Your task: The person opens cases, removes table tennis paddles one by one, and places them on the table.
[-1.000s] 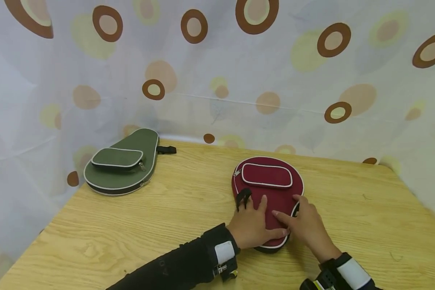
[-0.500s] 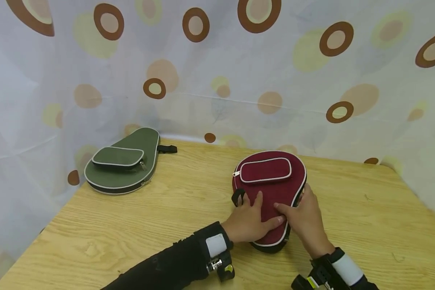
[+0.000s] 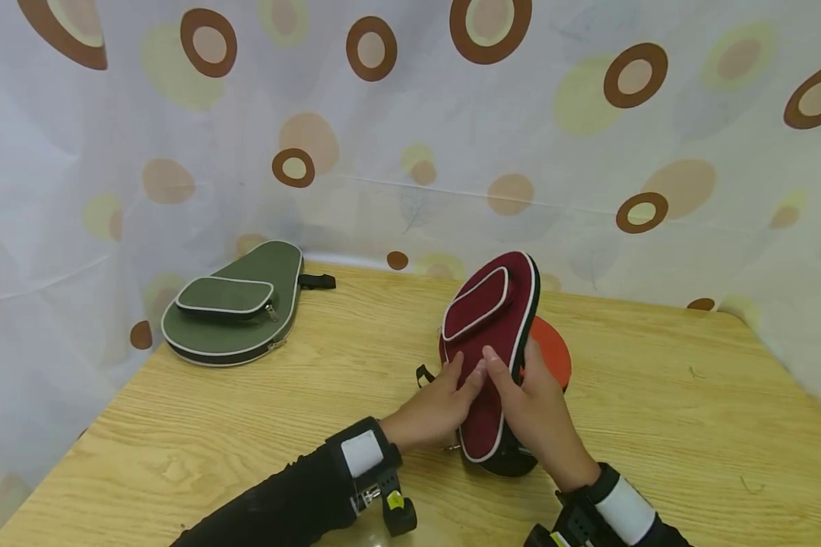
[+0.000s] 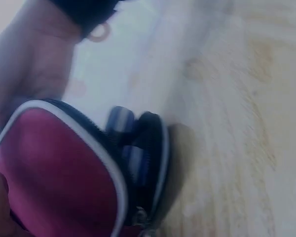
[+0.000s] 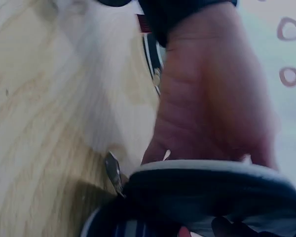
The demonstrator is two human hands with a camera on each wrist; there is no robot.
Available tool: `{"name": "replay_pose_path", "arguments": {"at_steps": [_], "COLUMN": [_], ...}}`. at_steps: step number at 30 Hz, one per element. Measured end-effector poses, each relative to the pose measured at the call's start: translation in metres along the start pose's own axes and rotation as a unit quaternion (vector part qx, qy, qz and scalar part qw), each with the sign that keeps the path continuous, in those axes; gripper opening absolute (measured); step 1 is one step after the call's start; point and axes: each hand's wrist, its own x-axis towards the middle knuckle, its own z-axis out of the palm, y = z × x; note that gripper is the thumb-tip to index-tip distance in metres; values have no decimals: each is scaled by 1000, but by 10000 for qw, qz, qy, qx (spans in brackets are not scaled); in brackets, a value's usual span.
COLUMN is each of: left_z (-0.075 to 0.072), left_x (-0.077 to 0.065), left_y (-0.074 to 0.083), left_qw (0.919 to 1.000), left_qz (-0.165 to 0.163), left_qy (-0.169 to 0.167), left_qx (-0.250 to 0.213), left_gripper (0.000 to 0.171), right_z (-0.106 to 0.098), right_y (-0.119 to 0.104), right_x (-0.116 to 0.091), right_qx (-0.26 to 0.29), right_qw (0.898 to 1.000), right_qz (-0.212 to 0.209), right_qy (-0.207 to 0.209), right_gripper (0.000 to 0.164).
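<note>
A maroon table tennis bat case [image 3: 482, 425] with white piping lies partly unzipped on the table, its front flap tilted up toward the left. My right hand [image 3: 537, 403] grips the flap's right edge, thumb on the cloth and fingers behind. On the same cloth face rests my left hand [image 3: 434, 406], thumb and index finger stretched against it, other fingers hidden. A red bat [image 3: 553, 353] shows past the right edge. In the left wrist view, bat handles [image 4: 135, 158] with striped ends sit inside the opening. The right wrist view catches a metal zip pull [image 5: 113, 170] beside the dark lining [image 5: 187, 192].
A green bat case [image 3: 239, 311] with a black strap [image 3: 318, 282] lies at the back left of the wooden table [image 3: 198, 425]. Behind the table hangs a white curtain [image 3: 410, 106] printed with circles. A black strap loop [image 3: 424, 374] sticks out left of the maroon case.
The maroon flap has been raised and turned left, uncovering the red bat. My right hand has risen with it and moved left; my left hand has shifted left and no longer spreads flat.
</note>
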Motion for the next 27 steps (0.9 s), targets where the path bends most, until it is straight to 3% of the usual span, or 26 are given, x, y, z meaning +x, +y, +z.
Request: {"name": "replay_pose_path", "arguments": {"at_steps": [5, 10, 15, 19, 24, 27], "left_z": [-11, -21, -31, -37, -43, -47], "left_x": [-8, -19, -24, -27, -31, -33], "left_y": [2, 4, 10, 8, -3, -9], "left_qw": [9981, 9914, 9859, 9817, 9802, 9784], "left_qz": [-37, 421, 591, 532, 227, 184], "left_qy": [38, -23, 132, 497, 1130, 1285], "left_qx": [-618, -1242, -1563, -1760, -1608, -1610], "left_gripper": [76, 73, 71, 65, 51, 55], "right_z": [15, 26, 38, 48, 56, 57], "right_y": [-2, -5, -9, -10, -9, -7], "right_x": [-3, -4, -6, -9, -12, -12], "right_qx": [217, 235, -168, -414, -746, -902], "right_qw": [9976, 9917, 9839, 9792, 9729, 9697], "right_qz": [-553, -1042, -1497, -1556, -1370, -1236], "right_qy": [-343, -713, -966, -1231, -1706, -1904], "right_gripper": [60, 56, 57, 56, 56, 56]}}
